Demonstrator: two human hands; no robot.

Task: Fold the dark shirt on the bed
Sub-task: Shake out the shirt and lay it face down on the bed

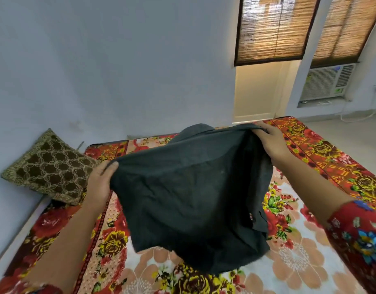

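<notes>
At the far left, a brown cushion with a gold lattice pattern [49,166] leans against the wall at the edge of the bed, clear of where I mean to work.

My left hand [101,181] pinches one end of the dark grey cotton shirt [189,187], with the thumb on top of the cloth and the fingers hidden beneath. I grip it there so that the edge is stretched and the body hangs straight.

The shirt is lifted above the middle of the bed with the red and cream floral sheet [299,247]. Its lower part sags toward me and looks to brush the sheet, though I cannot tell if it truly touches. A rounded part, perhaps the collar, rises behind the far edge.

My right hand [270,141] is clamped on the other end, farther away than the left, so the held edge runs slantwise. The hands are well apart with the cloth drawn between them. I judge this is the spreading-out step, so the shirt can be laid flat before any fold.
</notes>
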